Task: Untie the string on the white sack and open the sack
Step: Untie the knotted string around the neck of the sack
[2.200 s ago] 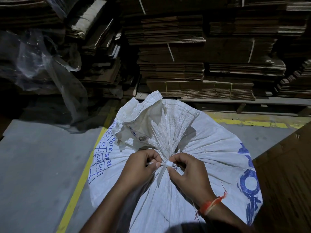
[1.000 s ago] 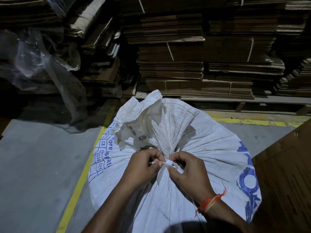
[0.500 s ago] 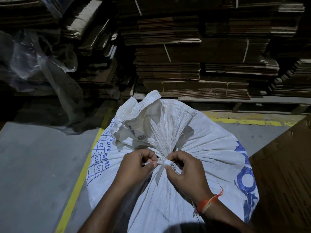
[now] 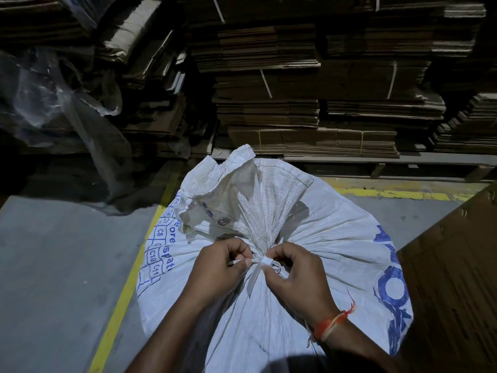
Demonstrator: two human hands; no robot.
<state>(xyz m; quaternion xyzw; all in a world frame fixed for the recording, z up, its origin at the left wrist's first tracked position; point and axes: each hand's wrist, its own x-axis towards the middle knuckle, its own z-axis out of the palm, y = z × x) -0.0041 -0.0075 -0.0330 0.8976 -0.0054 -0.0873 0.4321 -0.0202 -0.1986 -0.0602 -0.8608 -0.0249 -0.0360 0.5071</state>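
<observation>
The white string [image 4: 258, 266] is still knotted around the gathered neck of the white sack [image 4: 309, 278], a flat strip of it hanging down from the knot over the pleated fabric. The sack stands full and rounded at the centre of the view, close below the camera, its loose mouth [image 4: 242, 189] flaring up and away above the tie — crumpled, with a small metal eyelet [image 4: 222, 221] on the left flap. Blue printing runs down the sack's left side in a grid of small boxes marked C8, C10, C11, and a large blue logo curves along its right side.

Both hands meet at the knot. The left hand [image 4: 217, 267] has its fingers curled in, thumb and forefinger pinched on a short end of the string just left of the knot. The right hand [image 4: 294, 273] is pinched on the knot itself from the right, fingers folded under. An orange thread band [image 4: 332, 323] circles the right wrist.

The sack sits on a grey concrete floor [image 4: 53, 265], across a yellow painted line [image 4: 126, 286] that runs up its left side; another yellow line [image 4: 398, 194] crosses behind it. Beyond are bundled stacks of flattened cardboard [image 4: 295, 103] on a pallet, clear plastic sheeting [image 4: 53, 98] draped at the far left — and a brown cardboard sheet [image 4: 454, 278] just beside the sack on the right.
</observation>
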